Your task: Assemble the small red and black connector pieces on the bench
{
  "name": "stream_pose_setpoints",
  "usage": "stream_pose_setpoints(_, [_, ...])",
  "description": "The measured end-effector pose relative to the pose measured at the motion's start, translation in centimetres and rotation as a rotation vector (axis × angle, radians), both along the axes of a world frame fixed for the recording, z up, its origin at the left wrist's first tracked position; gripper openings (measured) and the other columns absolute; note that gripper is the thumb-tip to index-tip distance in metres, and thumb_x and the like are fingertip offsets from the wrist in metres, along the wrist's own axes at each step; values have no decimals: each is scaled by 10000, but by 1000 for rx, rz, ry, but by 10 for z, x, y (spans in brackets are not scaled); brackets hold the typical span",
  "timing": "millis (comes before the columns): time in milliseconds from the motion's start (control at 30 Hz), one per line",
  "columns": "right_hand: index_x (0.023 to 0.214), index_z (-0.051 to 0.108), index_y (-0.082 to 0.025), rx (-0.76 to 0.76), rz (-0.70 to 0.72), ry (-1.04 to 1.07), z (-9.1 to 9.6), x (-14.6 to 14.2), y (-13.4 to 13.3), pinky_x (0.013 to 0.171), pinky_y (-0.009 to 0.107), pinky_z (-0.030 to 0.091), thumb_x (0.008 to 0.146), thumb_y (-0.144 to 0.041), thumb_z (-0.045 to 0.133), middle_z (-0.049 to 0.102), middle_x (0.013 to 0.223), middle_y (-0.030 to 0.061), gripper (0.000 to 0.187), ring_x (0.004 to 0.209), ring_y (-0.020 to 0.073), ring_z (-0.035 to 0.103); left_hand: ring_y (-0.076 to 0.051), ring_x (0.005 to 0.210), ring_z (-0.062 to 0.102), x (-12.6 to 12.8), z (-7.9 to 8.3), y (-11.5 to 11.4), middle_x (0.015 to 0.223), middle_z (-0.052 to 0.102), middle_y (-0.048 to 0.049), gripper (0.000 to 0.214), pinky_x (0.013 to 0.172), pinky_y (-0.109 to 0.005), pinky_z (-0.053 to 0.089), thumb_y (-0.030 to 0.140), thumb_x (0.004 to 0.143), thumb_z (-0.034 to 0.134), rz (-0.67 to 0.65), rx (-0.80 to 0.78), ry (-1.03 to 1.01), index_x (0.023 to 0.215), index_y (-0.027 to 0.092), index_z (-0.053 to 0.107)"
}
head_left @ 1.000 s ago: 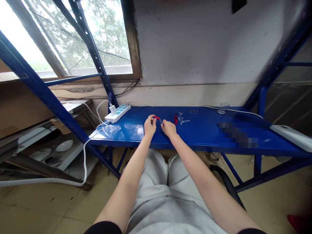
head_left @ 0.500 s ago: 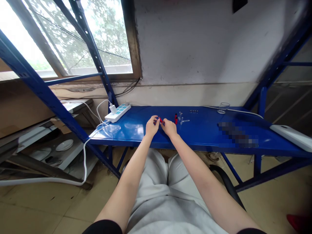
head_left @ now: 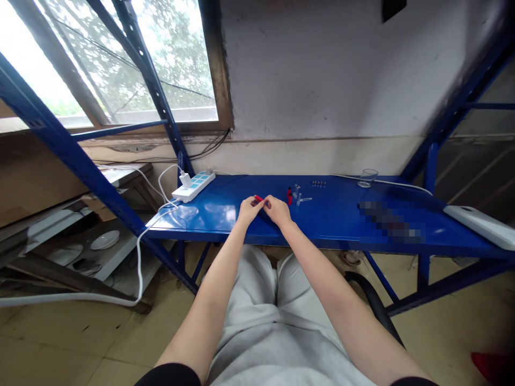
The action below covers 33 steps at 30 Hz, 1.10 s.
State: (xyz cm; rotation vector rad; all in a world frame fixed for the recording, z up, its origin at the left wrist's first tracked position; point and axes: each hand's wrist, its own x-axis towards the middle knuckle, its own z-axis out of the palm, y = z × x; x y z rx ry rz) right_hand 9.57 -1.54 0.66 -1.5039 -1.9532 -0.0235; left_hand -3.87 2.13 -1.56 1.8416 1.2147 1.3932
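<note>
Both of my hands meet over the front middle of a blue metal shelf (head_left: 333,225). My left hand (head_left: 248,209) and my right hand (head_left: 277,210) are pinched together on a small red part (head_left: 258,199) held between the fingertips. Just beyond my right hand stand small red pieces (head_left: 289,196) and clear little tubes (head_left: 298,195). A row of tiny dark beads (head_left: 319,184) lies further back.
A white power strip (head_left: 193,185) with a white cable sits at the shelf's left end. A clear glass (head_left: 368,177) stands at the back right, and a white flat object (head_left: 478,225) lies at the far right. Blue rack posts (head_left: 76,155) frame the window.
My hands have drawn closer together and slightly toward me, closing around the red part, which showed more openly between them a second ago.
</note>
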Motion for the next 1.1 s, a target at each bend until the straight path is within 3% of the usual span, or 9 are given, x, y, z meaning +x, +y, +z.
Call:
stream_pose_setpoints(333, [919,571,-215,-15,2,2,1,0,-1,544,229,310,838,-269,440,641,809,23,163,656,147,566,-130,609,555,0,-2,2,655,624,-22,262,605,-245,431,394,685,608,-39,-67,-56,744,142,646])
stream_pose_setpoints(533, [942,576,-211,-11,6,-6,-1,0,1,556,223,318,853,-276,407,639,800,28,201,667,146,566,-151,634,560,0,-2,3,657,617,-33,212,662,-281,445,370,716,578,207,-29,55,724,161,612])
stream_pose_setpoints(733, [928,577,-205,-3,21,-14,0,0,-1,545,219,311,863,-253,369,638,788,33,223,649,141,558,-235,854,546,1,3,-4,843,624,-109,139,814,-369,407,277,772,523,494,46,318,794,162,598])
stream_pose_setpoints(867, [912,573,-206,13,28,-5,-1,1,-1,549,220,309,861,-248,367,636,778,29,216,658,144,561,-292,975,499,6,8,-9,942,608,-144,116,818,-412,388,246,779,512,555,-31,461,814,166,588])
stream_pose_setpoints(1100, [914,570,-205,22,33,2,-2,1,0,556,219,315,863,-252,360,629,775,28,221,665,142,562,-314,1022,490,11,15,-8,992,598,-162,124,818,-436,378,251,791,509,536,-138,585,810,154,584])
